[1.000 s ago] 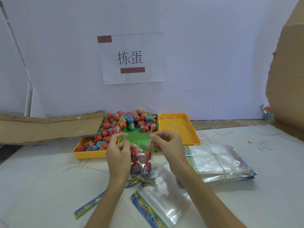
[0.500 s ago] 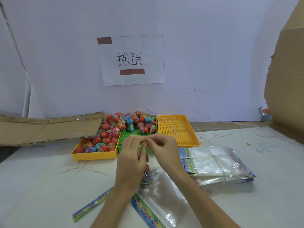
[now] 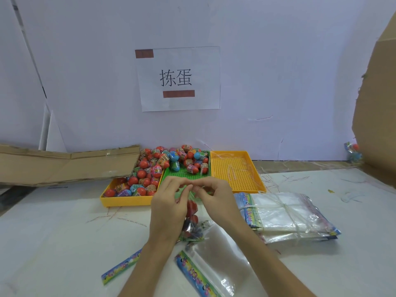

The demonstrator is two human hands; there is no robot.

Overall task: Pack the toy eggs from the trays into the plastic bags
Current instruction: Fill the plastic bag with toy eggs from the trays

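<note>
**Both hands pinching top of filled bag, trays just beyond**

Left hand (image 3: 169, 205) and right hand (image 3: 216, 202) raised together above the table (image 3: 53, 243), fingertips meeting at centre. Both pinching the twisted top of a clear plastic bag (image 3: 190, 224), thumb against forefinger on each side. Bag hanging below and between the two hands, holding several toy eggs, red ones visible (image 3: 191, 206); exact count hidden by the left palm. Bottom of the bag near or touching the table, cannot tell which.

Just beyond the fingertips: green tray (image 3: 184, 173), loose eggs (image 3: 188, 159) piled at its far end, near end bare. Left of the left hand: yellow tray (image 3: 126, 201), packed with eggs (image 3: 145, 174), mostly red, some blue and pink. Beyond and right of the right hand: second yellow tray (image 3: 235, 172), only thin clear strands lying in it.

Right of the right hand, close to the wrist: tied bundle of flat bags (image 3: 287, 215), colourful header edge facing the hand. Under the forearms, nearer the body: one flat empty bag (image 3: 214, 264) with a printed header strip. Left of the left forearm: loose printed strip (image 3: 122, 266) lying on the table.

Far left: flattened cardboard (image 3: 64, 163) leaning by the wall. Straight ahead, above the hands: paper sign (image 3: 177, 79) on the wall. Far right: cardboard panel (image 3: 377, 125), small bagged item (image 3: 352, 151) at its foot, blurred.
</note>
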